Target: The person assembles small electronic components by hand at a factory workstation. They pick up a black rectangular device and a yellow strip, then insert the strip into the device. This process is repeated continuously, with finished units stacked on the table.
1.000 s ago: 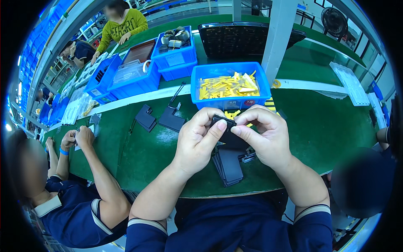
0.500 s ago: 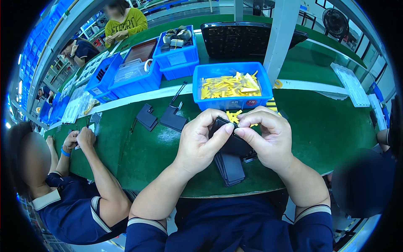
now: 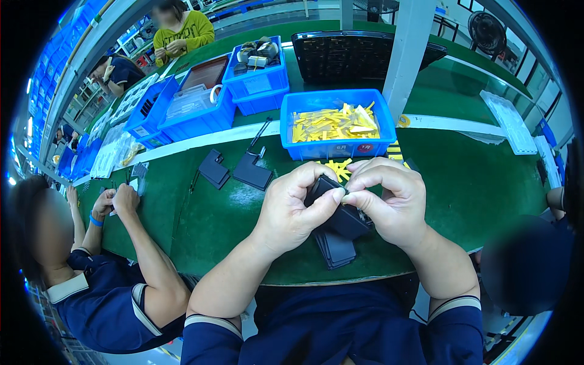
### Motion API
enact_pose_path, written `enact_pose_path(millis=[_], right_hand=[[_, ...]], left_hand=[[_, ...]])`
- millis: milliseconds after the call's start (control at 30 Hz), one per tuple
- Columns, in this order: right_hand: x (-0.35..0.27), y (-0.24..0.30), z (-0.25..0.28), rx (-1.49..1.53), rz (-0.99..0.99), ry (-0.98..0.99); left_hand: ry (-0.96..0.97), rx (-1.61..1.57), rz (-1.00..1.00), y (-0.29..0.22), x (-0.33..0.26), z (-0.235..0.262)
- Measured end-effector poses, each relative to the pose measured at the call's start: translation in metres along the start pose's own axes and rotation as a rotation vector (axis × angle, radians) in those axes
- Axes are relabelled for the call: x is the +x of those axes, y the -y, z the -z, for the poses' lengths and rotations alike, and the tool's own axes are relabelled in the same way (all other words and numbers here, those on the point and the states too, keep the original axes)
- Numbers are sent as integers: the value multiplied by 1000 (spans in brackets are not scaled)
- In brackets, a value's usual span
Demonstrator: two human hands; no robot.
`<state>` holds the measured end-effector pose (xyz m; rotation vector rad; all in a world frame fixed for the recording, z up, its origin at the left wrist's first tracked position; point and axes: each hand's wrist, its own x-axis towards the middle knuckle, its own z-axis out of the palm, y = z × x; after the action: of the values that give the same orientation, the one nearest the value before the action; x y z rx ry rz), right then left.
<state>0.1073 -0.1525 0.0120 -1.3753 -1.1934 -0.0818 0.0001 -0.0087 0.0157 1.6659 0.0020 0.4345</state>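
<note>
While the blue bin straight ahead of me holds a heap of yellow strips, a few more lie just in front of it on the green table. Nearer me than the bin, my left hand and right hand both pinch a small black part between them, thumbs meeting on its top edge. A stack of black pieces sits just below my hands.
</note>
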Motion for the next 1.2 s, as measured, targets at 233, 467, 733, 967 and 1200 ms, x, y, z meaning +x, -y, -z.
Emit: enact_pose_path(millis=[233, 467, 733, 967, 1200], right_hand=[[-1, -3, 0, 36, 28, 26], [0, -7, 2, 239, -199, 83], [7, -7, 1, 239, -251, 38], [0, -5, -5, 113, -198, -20], [-1, -5, -7, 196, -221, -76]], left_hand=[[44, -51, 52, -3, -3, 0], [22, -30, 64, 2, -3, 1], [-119, 535, -278, 5, 2, -6], [-147, 651, -480, 9, 2, -13], [-183, 738, -475, 11, 1, -11]])
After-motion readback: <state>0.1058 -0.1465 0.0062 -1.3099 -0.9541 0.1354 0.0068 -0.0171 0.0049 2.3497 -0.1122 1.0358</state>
